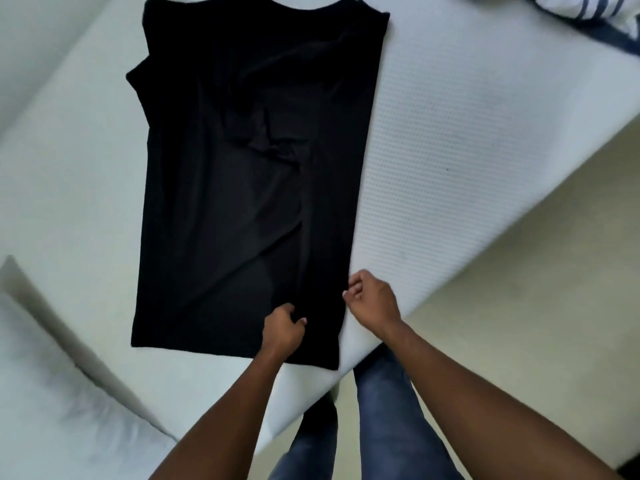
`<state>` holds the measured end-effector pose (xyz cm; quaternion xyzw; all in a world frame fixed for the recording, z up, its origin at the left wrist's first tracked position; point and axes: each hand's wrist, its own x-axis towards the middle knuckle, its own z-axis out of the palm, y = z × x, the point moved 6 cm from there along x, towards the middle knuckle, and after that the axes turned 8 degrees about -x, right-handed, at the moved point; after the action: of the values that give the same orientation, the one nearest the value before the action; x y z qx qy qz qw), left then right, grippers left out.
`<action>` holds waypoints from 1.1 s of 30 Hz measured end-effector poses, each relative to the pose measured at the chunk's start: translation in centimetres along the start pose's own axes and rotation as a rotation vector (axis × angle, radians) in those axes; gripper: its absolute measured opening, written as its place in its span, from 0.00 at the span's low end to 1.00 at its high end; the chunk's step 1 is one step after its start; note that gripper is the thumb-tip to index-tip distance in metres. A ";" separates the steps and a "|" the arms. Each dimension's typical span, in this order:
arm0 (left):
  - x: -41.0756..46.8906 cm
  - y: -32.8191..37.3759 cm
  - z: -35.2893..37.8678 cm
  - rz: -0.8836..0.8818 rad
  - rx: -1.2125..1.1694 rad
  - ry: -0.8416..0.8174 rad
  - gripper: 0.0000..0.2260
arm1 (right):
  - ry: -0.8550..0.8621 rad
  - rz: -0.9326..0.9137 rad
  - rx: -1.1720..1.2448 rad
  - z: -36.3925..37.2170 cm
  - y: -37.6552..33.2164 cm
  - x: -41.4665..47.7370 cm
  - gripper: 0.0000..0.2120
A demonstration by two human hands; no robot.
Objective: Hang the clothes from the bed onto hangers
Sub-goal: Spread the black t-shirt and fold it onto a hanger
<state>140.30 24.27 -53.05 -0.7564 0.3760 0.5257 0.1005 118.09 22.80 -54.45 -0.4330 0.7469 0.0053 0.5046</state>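
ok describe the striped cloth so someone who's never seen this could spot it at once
Start at the white mattress that fills the view. Go to the top right of the picture, where a bunched cloth lies on it. It is white with blue stripes, unlike the plain black shirt spread flat in the middle.
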 end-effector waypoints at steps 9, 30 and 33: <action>-0.5 -5.5 -0.4 0.112 -0.127 -0.159 0.08 | -0.122 0.125 0.006 9.1 3.6 -7.3 0.12; 0.2 -1.5 -8.2 0.288 0.211 0.156 0.06 | 0.141 0.116 -0.250 0.6 1.2 -4.6 0.11; 2.6 3.5 -10.8 0.318 0.132 0.198 0.08 | 0.159 0.036 -0.311 -3.8 -2.5 0.5 0.15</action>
<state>146.18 14.72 -49.90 -0.7273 0.5322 0.4324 0.0281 116.76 19.22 -51.92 -0.4914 0.7822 0.0957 0.3708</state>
